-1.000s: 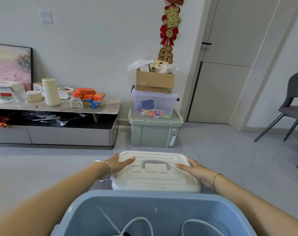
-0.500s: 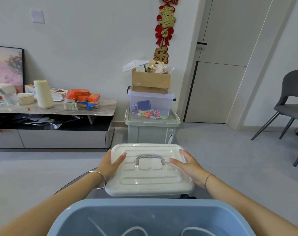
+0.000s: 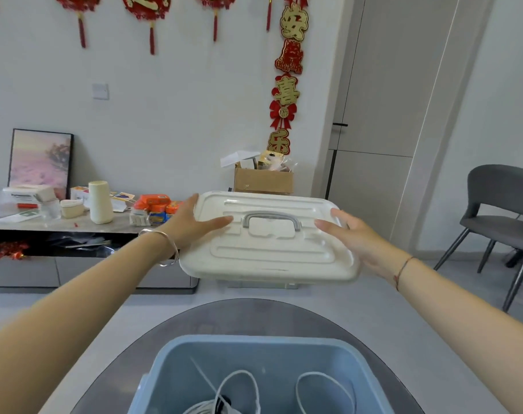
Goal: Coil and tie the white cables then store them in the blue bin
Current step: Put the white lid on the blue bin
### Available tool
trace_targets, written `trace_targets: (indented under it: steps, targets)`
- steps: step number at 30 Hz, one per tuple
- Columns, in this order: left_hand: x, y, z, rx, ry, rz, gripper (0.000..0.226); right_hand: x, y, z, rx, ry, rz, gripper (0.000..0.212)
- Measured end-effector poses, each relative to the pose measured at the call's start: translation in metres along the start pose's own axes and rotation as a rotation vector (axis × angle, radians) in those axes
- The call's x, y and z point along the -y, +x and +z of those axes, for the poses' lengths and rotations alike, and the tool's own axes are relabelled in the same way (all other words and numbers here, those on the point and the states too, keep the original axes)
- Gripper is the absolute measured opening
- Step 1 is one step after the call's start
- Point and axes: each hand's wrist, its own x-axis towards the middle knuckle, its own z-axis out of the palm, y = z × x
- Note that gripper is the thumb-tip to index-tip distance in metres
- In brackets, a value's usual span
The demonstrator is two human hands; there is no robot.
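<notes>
White rectangular plastic lid (image 3: 269,252) held aloft beyond blue plastic bin (image 3: 254,345).
Left hand (image 3: 191,225) and right hand (image 3: 353,237) each clamp one end, thumbs on top; white cables (image 3: 242,392) lie inside.

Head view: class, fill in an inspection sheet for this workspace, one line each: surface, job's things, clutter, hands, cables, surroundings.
Surface: dark round table, bearing the blue bin.
Job's things: bin open; white lid held in the air beyond it.
Clutter: orange packets, cream canister on the low sideboard.
Hands: left hand and right hand grip the lid's ends.
Cables: white cables looped inside the bin; ties not visible.
Surroundings: grey chair, cardboard box, red wall ornaments.
</notes>
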Motion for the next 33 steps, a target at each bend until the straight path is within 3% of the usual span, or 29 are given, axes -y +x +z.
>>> trace_targets:
  steps: [4, 9, 15, 25, 30, 33]
  targets:
    - [-0.02, -0.054, -0.028, 0.052, 0.146, -0.048, 0.094, 0.02, -0.056, -0.009, 0.038, -0.073, -0.004, 0.077]
    - [-0.001, -0.127, -0.016, 0.194, 0.074, -0.12, 0.092, -0.006, -0.122, 0.006, 0.077, -0.086, 0.094, 0.073]
    - [0.023, -0.185, 0.0, 0.26, 0.144, -0.175, 0.057, -0.037, -0.177, 0.019, 0.114, -0.082, 0.183, 0.07]
    - [0.035, -0.21, 0.01, 0.248, 0.281, -0.262, 0.061, -0.056, -0.201, 0.032, 0.103, -0.154, 0.238, 0.066]
    - [0.042, -0.224, 0.02, 0.189, 0.252, -0.166, 0.058, -0.059, -0.212, 0.04, 0.108, -0.33, 0.189, 0.071]
    - [0.041, -0.227, 0.024, 0.127, 0.394, -0.158, 0.074, -0.062, -0.218, 0.043, 0.093, -0.402, 0.161, 0.072]
